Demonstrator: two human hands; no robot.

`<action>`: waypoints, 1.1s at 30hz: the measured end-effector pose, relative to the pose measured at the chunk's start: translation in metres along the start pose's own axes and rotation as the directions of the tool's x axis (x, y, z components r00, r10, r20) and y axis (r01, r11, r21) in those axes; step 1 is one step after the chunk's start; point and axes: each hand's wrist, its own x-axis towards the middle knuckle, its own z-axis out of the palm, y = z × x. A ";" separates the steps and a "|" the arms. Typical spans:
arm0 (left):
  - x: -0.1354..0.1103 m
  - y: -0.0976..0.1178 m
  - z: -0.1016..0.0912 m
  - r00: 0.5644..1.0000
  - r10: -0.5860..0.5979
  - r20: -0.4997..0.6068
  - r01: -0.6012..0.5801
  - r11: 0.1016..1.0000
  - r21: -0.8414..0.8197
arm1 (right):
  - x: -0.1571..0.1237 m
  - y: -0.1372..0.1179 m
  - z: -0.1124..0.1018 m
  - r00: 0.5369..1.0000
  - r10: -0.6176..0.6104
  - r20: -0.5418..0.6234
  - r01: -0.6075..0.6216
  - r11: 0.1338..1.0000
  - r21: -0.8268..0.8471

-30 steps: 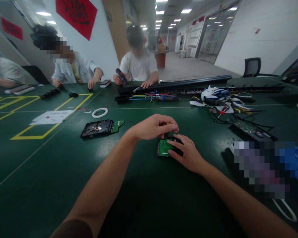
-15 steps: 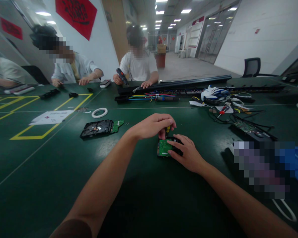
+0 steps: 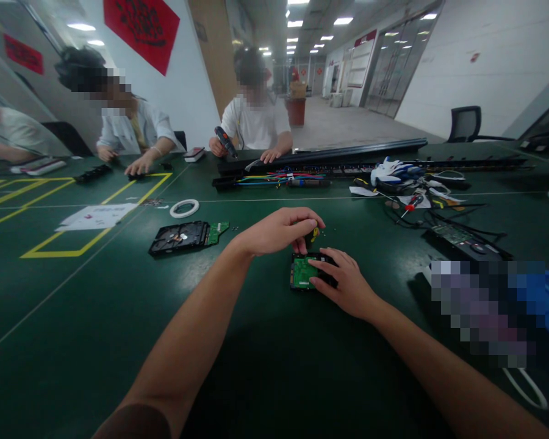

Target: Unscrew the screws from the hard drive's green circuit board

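Note:
A small hard drive with a green circuit board [image 3: 302, 272] lies face up on the green table [image 3: 256, 353] in front of me. My right hand [image 3: 345, 282] rests on its right side, fingers curled over the edge, holding it down. My left hand [image 3: 281, 230] hovers just above the drive's far edge, fingers pinched round a small screwdriver with a yellow and black handle [image 3: 313, 235], which points down at the board.
A second opened hard drive [image 3: 183, 235] lies to the left, a tape roll [image 3: 184, 208] behind it. Cables and tools [image 3: 407, 195] clutter the right. Long black rails [image 3: 320, 160] cross the back. Two people sit opposite; one holds an electric screwdriver [image 3: 224, 141].
My left hand's fingers have turned on the screwdriver and shifted slightly, so the yellow handle shows more. The person at the far left has reached a hand further onto the table.

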 end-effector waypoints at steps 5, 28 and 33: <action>0.000 -0.001 -0.001 0.999 0.043 -0.002 -0.043 0.999 0.032 | 0.000 0.000 -0.001 1.000 0.004 0.011 -0.004 1.000 -0.007; 0.002 -0.003 0.005 0.997 0.052 -0.061 -0.050 0.998 0.041 | -0.001 -0.001 -0.001 1.000 0.003 0.012 -0.003 1.000 0.003; 0.002 -0.001 0.001 0.997 0.050 -0.065 -0.043 0.994 0.096 | -0.001 0.001 0.000 1.000 -0.002 0.012 0.002 1.000 0.006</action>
